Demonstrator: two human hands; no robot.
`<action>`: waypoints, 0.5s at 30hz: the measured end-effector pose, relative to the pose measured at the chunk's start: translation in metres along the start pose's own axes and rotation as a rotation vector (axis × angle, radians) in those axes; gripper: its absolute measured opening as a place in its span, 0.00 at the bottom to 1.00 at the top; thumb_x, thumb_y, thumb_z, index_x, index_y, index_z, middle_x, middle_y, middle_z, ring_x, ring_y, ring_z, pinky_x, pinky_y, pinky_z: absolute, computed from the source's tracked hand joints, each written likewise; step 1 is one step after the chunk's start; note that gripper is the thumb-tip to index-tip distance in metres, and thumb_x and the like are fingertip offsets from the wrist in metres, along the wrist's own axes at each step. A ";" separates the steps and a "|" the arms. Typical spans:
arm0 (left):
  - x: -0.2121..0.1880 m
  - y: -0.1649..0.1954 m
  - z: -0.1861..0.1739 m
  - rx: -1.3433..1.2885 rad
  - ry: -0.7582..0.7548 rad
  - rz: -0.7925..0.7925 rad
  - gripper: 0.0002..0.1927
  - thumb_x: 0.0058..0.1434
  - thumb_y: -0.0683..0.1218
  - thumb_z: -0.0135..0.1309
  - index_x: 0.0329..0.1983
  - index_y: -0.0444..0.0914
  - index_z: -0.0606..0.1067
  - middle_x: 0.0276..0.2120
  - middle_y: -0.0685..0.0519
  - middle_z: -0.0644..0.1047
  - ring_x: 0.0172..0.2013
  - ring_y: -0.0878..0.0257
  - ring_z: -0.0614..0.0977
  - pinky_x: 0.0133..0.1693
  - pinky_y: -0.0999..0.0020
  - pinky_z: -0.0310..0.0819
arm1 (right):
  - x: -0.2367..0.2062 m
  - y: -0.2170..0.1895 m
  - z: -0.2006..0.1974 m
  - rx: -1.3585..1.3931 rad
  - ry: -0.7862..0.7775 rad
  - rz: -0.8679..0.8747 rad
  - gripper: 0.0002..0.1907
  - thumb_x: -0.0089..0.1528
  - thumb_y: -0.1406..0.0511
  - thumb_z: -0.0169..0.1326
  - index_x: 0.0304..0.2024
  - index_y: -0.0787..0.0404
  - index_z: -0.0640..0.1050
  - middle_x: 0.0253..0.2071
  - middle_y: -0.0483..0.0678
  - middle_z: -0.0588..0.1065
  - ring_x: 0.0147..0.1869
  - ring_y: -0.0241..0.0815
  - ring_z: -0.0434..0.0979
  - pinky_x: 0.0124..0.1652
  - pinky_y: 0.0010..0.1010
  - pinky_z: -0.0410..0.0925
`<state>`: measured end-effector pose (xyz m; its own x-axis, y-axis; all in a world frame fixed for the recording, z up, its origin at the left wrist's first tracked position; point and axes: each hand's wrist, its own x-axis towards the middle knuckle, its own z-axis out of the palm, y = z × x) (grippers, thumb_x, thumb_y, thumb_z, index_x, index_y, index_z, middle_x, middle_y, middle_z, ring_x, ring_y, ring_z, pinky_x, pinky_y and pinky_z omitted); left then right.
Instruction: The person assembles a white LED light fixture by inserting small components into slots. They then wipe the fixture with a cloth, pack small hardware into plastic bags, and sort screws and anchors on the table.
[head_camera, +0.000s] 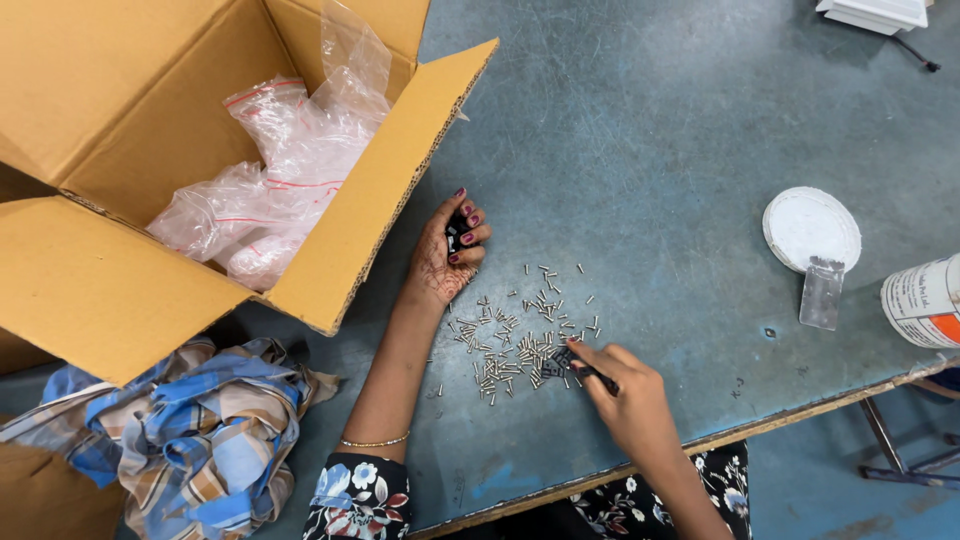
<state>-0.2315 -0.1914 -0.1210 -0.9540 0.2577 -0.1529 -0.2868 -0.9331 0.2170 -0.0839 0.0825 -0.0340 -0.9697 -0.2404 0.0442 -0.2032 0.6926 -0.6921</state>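
Note:
My left hand (448, 256) rests palm up on the blue-grey table (650, 150), its fingers curled around a small black part (458, 233). My right hand (628, 395) pinches another small dark piece (562, 362) at the edge of a scattered pile of several tiny metal pins (515, 340). The pins lie between the two hands, near the table's front edge.
A large open cardboard box (330, 250) with clear plastic bags (270, 170) stands at the left. A checked blue cloth (190, 420) lies below it. A white round lid (810, 225), a small clear piece (822, 292) and a white can (925, 300) sit at the right.

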 end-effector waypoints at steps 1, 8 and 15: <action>0.000 0.000 0.000 -0.003 -0.003 0.000 0.14 0.68 0.48 0.55 0.29 0.40 0.67 0.26 0.55 0.67 0.22 0.70 0.66 0.14 0.81 0.51 | -0.001 0.003 0.001 0.008 0.024 -0.014 0.19 0.59 0.67 0.60 0.54 0.53 0.82 0.26 0.50 0.69 0.23 0.38 0.65 0.27 0.29 0.63; 0.002 -0.001 -0.002 -0.002 -0.003 0.013 0.14 0.69 0.48 0.54 0.29 0.40 0.67 0.27 0.55 0.67 0.23 0.70 0.66 0.15 0.81 0.51 | 0.001 0.028 0.000 1.016 -0.128 0.430 0.16 0.66 0.68 0.54 0.53 0.71 0.83 0.23 0.40 0.62 0.22 0.28 0.55 0.20 0.20 0.51; 0.006 -0.002 -0.007 -0.010 0.013 -0.004 0.15 0.69 0.49 0.55 0.28 0.40 0.67 0.26 0.56 0.67 0.22 0.70 0.65 0.14 0.81 0.51 | 0.011 0.054 -0.006 1.459 -0.294 0.406 0.19 0.72 0.58 0.46 0.31 0.64 0.71 0.25 0.44 0.64 0.21 0.29 0.57 0.16 0.21 0.52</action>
<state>-0.2364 -0.1895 -0.1288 -0.9518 0.2581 -0.1659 -0.2894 -0.9347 0.2064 -0.1062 0.1212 -0.0663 -0.8296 -0.4485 -0.3326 0.5334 -0.4604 -0.7096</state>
